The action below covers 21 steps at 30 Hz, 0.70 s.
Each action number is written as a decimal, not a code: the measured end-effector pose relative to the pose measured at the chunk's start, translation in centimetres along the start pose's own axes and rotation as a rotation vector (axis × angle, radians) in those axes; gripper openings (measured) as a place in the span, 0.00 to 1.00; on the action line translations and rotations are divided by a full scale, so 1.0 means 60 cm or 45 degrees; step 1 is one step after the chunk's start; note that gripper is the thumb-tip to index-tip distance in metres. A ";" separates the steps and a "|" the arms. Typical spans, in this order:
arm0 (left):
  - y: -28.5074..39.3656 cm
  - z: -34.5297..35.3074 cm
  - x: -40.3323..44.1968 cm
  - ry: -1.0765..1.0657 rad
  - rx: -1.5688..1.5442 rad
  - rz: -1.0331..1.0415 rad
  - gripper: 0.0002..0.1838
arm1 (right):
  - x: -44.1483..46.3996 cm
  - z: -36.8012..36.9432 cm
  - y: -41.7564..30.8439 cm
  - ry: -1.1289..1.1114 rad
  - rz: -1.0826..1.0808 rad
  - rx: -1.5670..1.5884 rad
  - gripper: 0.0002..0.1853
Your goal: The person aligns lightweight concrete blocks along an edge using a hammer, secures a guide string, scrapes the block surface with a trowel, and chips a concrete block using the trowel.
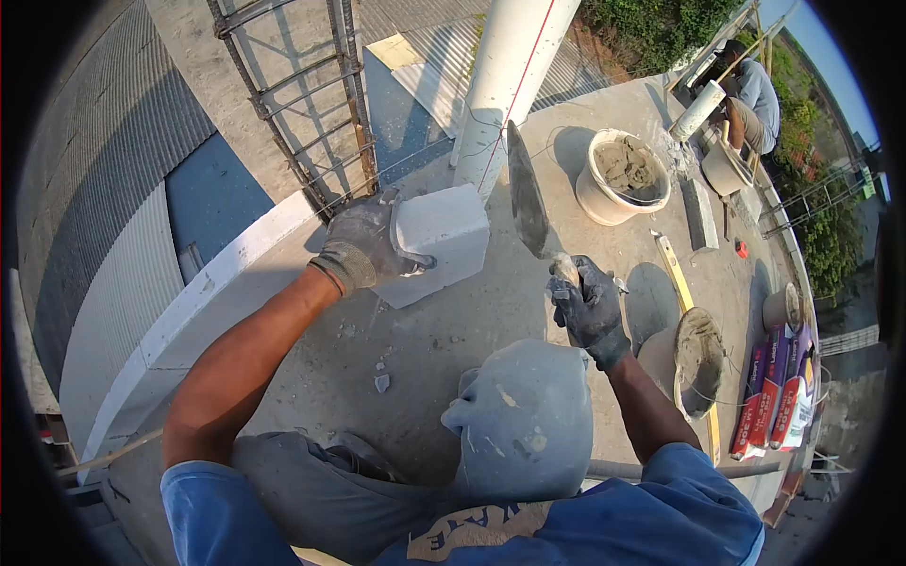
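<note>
My left hand (363, 243), in a grey work glove, is closed on the end of a white lightweight concrete block (445, 236). The block is tilted above the concrete floor, close to the end of a low curved white block wall (179, 316). In my right hand (595, 309), also gloved, is the handle of a trowel (528, 203). Its grey blade points up and away from me, to the right of the block. Whether the block's lower edge touches the floor or wall, I cannot tell.
A steel rebar cage (276, 111) and a white pipe (514, 75) stand ahead. Mortar buckets (596, 200) (662, 363), a yellow spirit level (672, 269) and cement bags (760, 396) are to the right. Another person (760, 99) crouches at the far right. Corrugated roofs lie beyond the left edge.
</note>
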<state>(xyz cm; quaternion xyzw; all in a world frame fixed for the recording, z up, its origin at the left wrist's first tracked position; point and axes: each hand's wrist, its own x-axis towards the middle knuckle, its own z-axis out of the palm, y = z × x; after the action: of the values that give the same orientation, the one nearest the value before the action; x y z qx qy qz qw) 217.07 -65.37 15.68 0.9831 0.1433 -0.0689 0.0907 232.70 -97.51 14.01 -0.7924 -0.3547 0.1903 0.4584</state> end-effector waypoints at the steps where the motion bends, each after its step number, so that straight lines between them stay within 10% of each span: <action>1: 0.013 -0.012 -0.004 0.008 0.002 0.017 0.55 | -0.005 -0.008 -0.037 0.018 0.000 -0.006 0.12; 9: 0.040 -0.006 -0.028 0.216 0.080 0.082 0.56 | -0.067 -0.010 -0.124 0.245 -0.243 0.711 0.22; 15: 0.042 0.003 -0.041 0.359 0.206 0.113 0.51 | -0.052 0.034 -0.007 -0.162 0.034 -0.015 0.16; 21: 0.027 0.014 -0.029 0.401 0.006 0.245 0.47 | -0.063 -0.025 -0.144 0.138 -0.084 1.043 0.23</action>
<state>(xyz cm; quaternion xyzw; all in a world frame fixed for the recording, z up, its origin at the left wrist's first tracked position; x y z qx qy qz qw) 215.83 -67.55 15.39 0.9911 0.0607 0.0944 0.0711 227.75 -98.33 22.10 -0.5416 -0.2503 0.2589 0.7596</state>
